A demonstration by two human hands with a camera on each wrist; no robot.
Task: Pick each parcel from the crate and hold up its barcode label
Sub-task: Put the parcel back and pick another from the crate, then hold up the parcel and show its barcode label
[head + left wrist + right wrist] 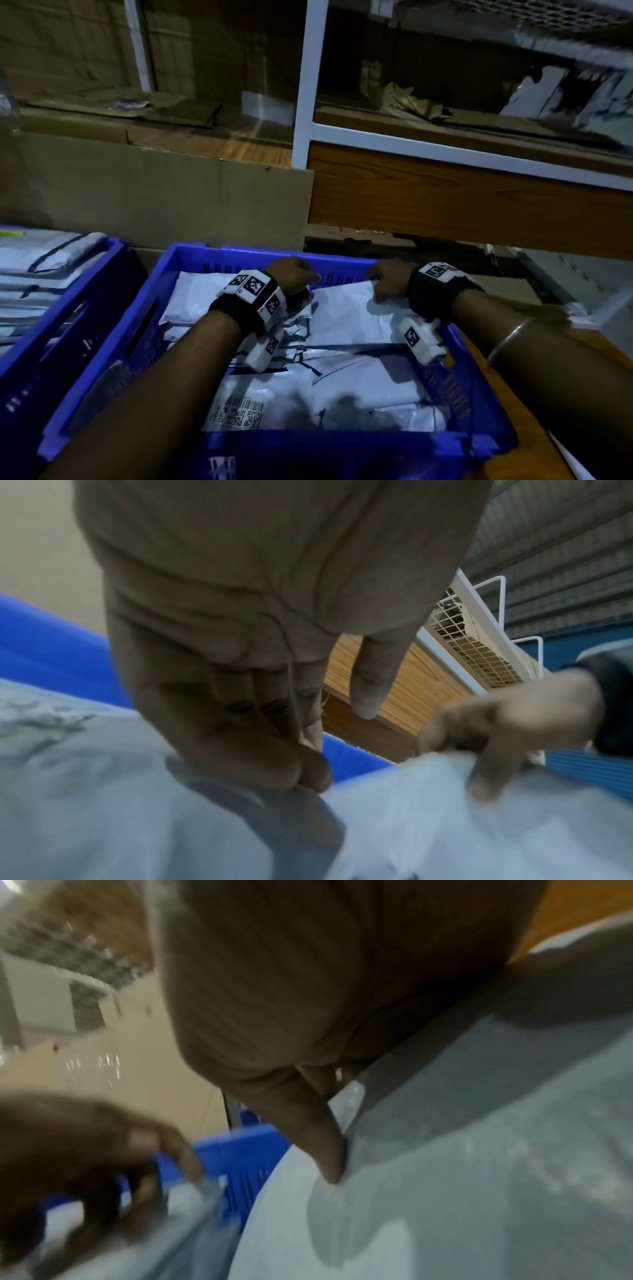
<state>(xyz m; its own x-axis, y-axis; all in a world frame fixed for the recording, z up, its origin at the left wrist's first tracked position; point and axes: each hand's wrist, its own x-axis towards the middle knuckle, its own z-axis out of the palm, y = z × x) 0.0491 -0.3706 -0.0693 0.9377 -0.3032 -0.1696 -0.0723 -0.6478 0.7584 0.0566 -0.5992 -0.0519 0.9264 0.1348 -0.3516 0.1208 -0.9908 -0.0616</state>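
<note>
A blue crate (191,250) in front of me holds several white poly parcels. The top parcel (342,318) lies across the crate's middle and right. My left hand (301,272) pinches its far edge near the crate's back wall; the left wrist view shows thumb and fingers (308,775) meeting on the plastic, with the index finger free. My right hand (387,281) grips the same far edge further right, thumb (329,1150) pressed on top of the parcel (445,1150). A lower parcel shows a barcode label (236,413) at the crate's near side.
A second blue crate (68,274) stacked with parcels stands to the left. A large cardboard box (154,195) rises behind both crates. A wooden shelf unit (445,198) with a white frame (308,85) stands behind and to the right.
</note>
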